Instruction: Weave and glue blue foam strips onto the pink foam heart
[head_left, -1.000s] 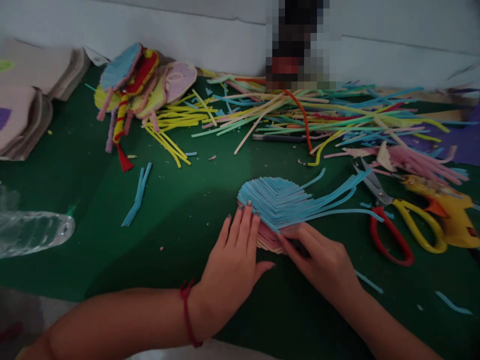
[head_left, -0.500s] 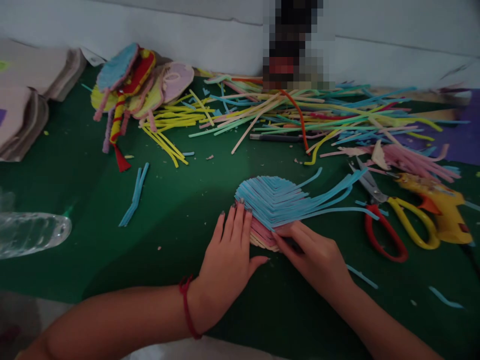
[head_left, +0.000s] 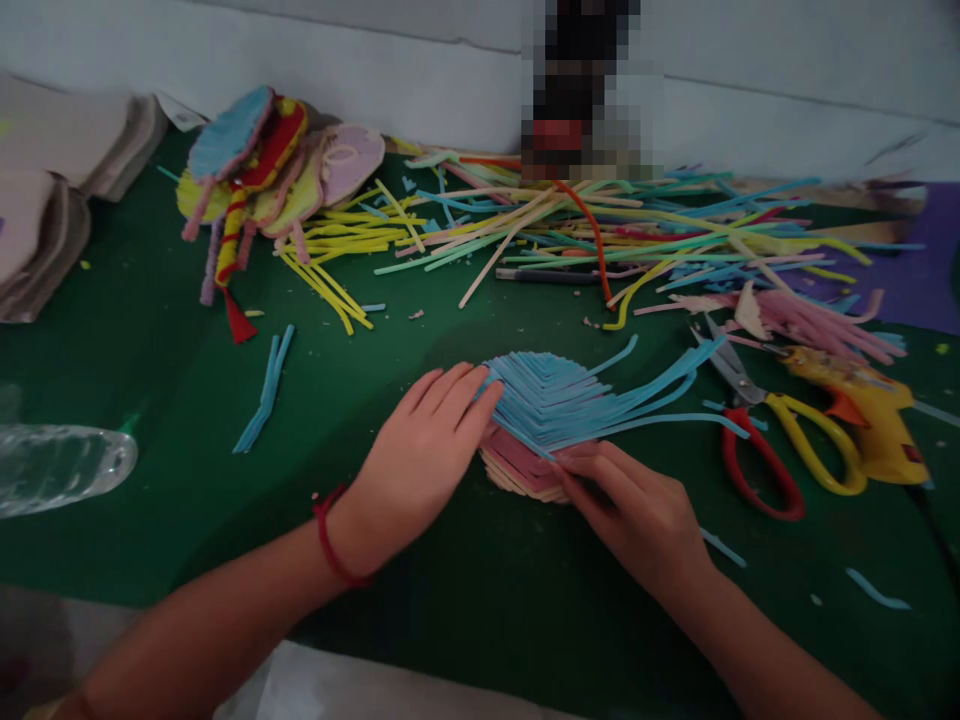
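Two hands met the blue strip piece (head_left: 547,400) — left hand (head_left: 420,440) flat, open on its left edge; right hand (head_left: 637,510) at its near edge, grip unclear — its tails trailing rightward.

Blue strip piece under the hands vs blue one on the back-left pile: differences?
The near blue piece lies flat, left hand and right hand touching it; the far blue piece leans tilted on the pile, untouched. The near blue piece trails long loose strip ends rightward; the far blue piece looks trimmed round. Both are faced with blue strips.
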